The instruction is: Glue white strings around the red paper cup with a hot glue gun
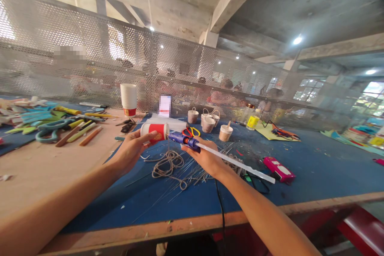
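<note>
My left hand (139, 143) is closed around a red and white paper cup (159, 133), which lies tilted on its side in the air. In my right hand (207, 156) is a blue hot glue gun (183, 139), its nozzle at the cup's right end. Whether the tip touches the cup, I cannot tell. A long translucent glue stick (240, 163) sticks out of the gun's back toward the lower right. Below both hands, a loose coil of grey-brown cord (168, 165) and several thin wires (180, 184) lie on the blue table mat (114, 208).
Small cord-wrapped cups (208, 125) stand behind the glue gun, near red-yellow scissors (192, 131). A stack of paper cups (128, 98) rises at the back left. Teal scissors (49, 131) and clay-coloured sticks lie left. A yellow-labelled bottle (253, 121) and a pink box (279, 169) are right.
</note>
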A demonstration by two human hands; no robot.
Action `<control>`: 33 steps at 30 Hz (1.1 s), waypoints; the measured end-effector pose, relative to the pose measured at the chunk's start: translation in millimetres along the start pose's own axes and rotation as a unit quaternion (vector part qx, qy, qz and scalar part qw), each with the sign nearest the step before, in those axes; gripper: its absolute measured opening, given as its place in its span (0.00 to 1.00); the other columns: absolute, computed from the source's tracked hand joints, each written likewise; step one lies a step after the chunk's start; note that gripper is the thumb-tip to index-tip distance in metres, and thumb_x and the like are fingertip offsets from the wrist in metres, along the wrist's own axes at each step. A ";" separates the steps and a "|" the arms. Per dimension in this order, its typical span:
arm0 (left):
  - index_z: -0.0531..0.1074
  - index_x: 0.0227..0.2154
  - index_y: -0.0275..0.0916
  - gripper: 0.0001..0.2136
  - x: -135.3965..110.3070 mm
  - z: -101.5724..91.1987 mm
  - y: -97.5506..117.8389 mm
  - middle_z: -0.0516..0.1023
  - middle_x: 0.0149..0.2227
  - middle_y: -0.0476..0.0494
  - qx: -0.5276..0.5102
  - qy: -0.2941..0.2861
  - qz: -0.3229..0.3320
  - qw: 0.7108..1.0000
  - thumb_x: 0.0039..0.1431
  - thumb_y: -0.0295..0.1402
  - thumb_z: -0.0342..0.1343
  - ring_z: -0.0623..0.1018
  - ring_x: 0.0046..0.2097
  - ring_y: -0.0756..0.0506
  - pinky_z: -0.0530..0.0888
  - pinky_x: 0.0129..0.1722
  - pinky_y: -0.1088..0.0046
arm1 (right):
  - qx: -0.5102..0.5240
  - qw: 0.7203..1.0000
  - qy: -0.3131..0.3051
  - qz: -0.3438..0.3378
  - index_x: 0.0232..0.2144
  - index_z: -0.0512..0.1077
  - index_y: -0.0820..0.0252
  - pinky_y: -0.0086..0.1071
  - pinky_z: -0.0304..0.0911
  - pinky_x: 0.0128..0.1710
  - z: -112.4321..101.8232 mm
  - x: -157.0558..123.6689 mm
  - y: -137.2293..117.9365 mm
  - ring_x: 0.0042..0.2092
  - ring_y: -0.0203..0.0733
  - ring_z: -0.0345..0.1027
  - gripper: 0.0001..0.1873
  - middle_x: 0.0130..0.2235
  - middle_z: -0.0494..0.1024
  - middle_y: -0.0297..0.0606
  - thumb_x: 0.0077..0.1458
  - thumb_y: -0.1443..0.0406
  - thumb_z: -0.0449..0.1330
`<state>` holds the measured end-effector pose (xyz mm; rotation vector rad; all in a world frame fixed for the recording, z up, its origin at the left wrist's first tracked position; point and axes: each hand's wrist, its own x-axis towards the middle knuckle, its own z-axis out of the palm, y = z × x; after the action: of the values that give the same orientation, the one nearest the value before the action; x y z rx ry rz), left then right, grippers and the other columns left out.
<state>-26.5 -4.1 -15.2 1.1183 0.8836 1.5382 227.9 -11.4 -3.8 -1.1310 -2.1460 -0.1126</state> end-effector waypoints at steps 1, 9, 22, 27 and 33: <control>0.84 0.40 0.37 0.15 -0.2 -0.1 0.0 0.87 0.42 0.40 0.000 0.000 -0.002 1.000 0.49 0.37 0.73 0.81 0.44 0.41 0.74 0.48 0.67 | 0.004 1.000 -0.003 0.003 0.38 0.77 0.54 0.28 0.63 0.31 -0.1 0.0 0.0 0.33 0.42 0.79 0.13 0.32 0.84 0.36 0.64 0.52 0.63; 0.84 0.39 0.38 0.14 -0.8 1.2 -1.0 0.87 0.40 0.41 0.001 -0.017 -0.007 1.000 0.50 0.37 0.72 0.81 0.40 0.44 0.75 0.45 0.69 | -0.003 1.000 0.002 0.023 0.34 0.74 0.56 0.29 0.54 0.27 1.1 0.2 4.0 0.29 0.41 0.75 0.16 0.28 0.81 0.35 0.64 0.50 0.62; 0.84 0.37 0.39 0.12 -3.9 3.3 0.0 0.88 0.38 0.43 0.002 -0.025 -0.018 1.000 0.50 0.38 0.72 0.83 0.39 0.42 0.77 0.45 0.68 | 0.005 1.000 0.007 0.022 0.35 0.75 0.56 0.29 0.55 0.28 0.3 -0.7 4.3 0.28 0.41 0.73 0.18 0.28 0.81 0.36 0.65 0.49 0.60; 0.84 0.36 0.39 0.14 -6.8 8.1 5.2 0.88 0.37 0.42 0.008 -0.020 -0.006 1.000 0.47 0.38 0.74 0.84 0.40 0.41 0.78 0.46 0.67 | 0.008 1.000 0.011 0.024 0.36 0.75 0.55 0.29 0.58 0.28 -0.3 -0.5 4.5 0.29 0.41 0.75 0.17 0.29 0.82 0.36 0.65 0.49 0.60; 0.83 0.38 0.37 0.17 -11.5 13.7 10.0 0.88 0.36 0.41 0.021 -0.021 -0.017 0.999 0.47 0.40 0.74 0.84 0.39 0.40 0.79 0.43 0.65 | 0.005 1.000 0.008 0.027 0.38 0.75 0.56 0.29 0.58 0.29 -2.1 0.1 3.6 0.30 0.42 0.76 0.16 0.30 0.83 0.37 0.65 0.50 0.61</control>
<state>-15.5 -17.6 -4.3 1.1558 0.9062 1.4690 231.7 -9.9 -3.0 -1.1784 -2.0985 -0.0866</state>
